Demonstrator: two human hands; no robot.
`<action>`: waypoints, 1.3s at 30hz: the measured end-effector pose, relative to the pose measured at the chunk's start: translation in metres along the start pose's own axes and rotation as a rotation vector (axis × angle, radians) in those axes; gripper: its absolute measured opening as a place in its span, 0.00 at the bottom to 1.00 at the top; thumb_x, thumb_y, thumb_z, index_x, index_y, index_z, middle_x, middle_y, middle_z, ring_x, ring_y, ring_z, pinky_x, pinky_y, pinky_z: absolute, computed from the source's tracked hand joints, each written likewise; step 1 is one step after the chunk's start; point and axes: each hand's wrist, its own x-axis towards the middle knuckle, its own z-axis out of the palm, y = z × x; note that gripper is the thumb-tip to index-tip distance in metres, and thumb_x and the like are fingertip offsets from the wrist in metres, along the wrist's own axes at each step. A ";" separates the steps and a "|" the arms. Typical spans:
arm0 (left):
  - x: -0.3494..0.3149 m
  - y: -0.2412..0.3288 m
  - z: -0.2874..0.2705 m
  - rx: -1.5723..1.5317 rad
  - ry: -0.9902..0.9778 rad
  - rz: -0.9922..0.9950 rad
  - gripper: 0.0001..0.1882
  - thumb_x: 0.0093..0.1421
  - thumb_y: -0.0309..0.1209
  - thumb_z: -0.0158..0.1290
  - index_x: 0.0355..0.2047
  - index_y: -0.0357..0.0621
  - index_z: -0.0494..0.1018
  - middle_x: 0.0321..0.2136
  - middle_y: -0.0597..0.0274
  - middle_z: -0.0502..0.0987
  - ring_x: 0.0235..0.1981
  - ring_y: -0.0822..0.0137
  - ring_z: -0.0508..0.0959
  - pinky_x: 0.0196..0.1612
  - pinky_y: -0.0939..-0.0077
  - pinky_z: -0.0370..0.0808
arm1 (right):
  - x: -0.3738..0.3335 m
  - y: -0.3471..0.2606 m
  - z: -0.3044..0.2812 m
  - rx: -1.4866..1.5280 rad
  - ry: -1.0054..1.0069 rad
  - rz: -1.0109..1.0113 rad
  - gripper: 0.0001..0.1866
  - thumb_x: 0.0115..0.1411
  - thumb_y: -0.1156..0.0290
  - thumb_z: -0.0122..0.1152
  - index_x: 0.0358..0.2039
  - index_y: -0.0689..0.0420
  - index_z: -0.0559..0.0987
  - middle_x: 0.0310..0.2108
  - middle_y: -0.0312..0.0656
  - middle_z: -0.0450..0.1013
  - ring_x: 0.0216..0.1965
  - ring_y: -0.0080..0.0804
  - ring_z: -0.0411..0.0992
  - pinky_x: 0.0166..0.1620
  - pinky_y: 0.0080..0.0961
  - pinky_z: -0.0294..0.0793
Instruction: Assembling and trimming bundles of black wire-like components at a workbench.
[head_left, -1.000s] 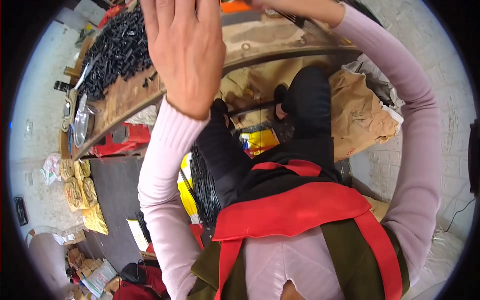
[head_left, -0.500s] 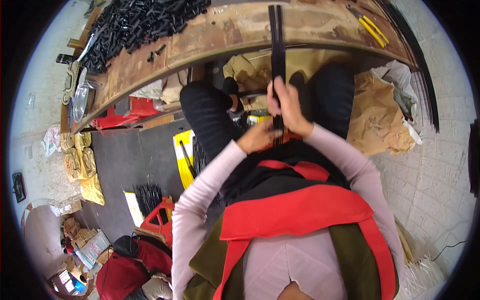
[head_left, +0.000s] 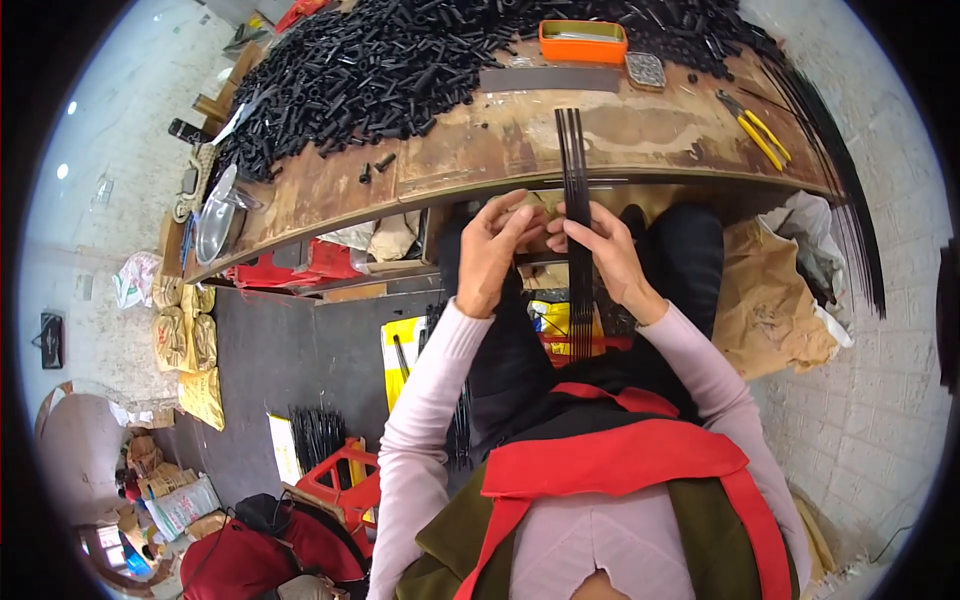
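A bundle of long thin black rods stands upright before me, its upper ends over the bench edge and its lower ends near my lap. My right hand grips it around the middle, fingers and thumb closed. The rods are split into a few slim strips with gaps at the top. My left hand is just left of the bundle, fingers curled and thumb drawn in, fingertips close to the right hand's. Anything between the left fingertips is too small to make out.
Across the wooden bench lies a big heap of short black tubular pieces. An orange box, a small tin, a grey strip and yellow-handled pliers are there too. Long black rods hang over the right end.
My left hand has left the lower bundle and moved up to its left side. The strips have spread apart at the top. The view has shifted, showing more of the bench.
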 end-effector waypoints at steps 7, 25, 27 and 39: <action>0.017 -0.005 0.021 -0.181 -0.003 -0.077 0.11 0.66 0.32 0.53 0.38 0.34 0.75 0.33 0.56 0.81 0.30 0.68 0.81 0.34 0.76 0.81 | -0.003 0.002 0.001 -0.039 0.066 -0.053 0.16 0.64 0.73 0.57 0.51 0.63 0.72 0.39 0.40 0.76 0.38 0.27 0.76 0.45 0.25 0.75; 0.049 0.022 -0.024 0.037 -0.168 -0.238 0.19 0.64 0.33 0.56 0.49 0.30 0.73 0.38 0.51 0.80 0.34 0.65 0.82 0.39 0.75 0.81 | 0.010 0.007 0.006 -0.071 0.076 -0.015 0.14 0.62 0.75 0.59 0.48 0.62 0.71 0.35 0.39 0.74 0.35 0.26 0.74 0.42 0.23 0.73; 0.083 0.048 -0.053 0.442 -0.003 0.053 0.14 0.62 0.31 0.56 0.43 0.33 0.76 0.31 0.57 0.81 0.31 0.69 0.81 0.29 0.78 0.78 | 0.010 0.008 0.005 -0.058 0.063 0.012 0.15 0.61 0.75 0.59 0.48 0.62 0.71 0.34 0.39 0.74 0.34 0.26 0.72 0.42 0.23 0.71; 0.247 0.100 -0.091 1.897 0.349 0.524 0.09 0.53 0.27 0.54 0.35 0.42 0.69 0.32 0.55 0.80 0.42 0.55 0.77 0.40 0.59 0.73 | 0.018 0.017 -0.001 0.031 0.058 0.074 0.14 0.62 0.74 0.58 0.48 0.63 0.71 0.33 0.41 0.74 0.34 0.27 0.73 0.42 0.23 0.71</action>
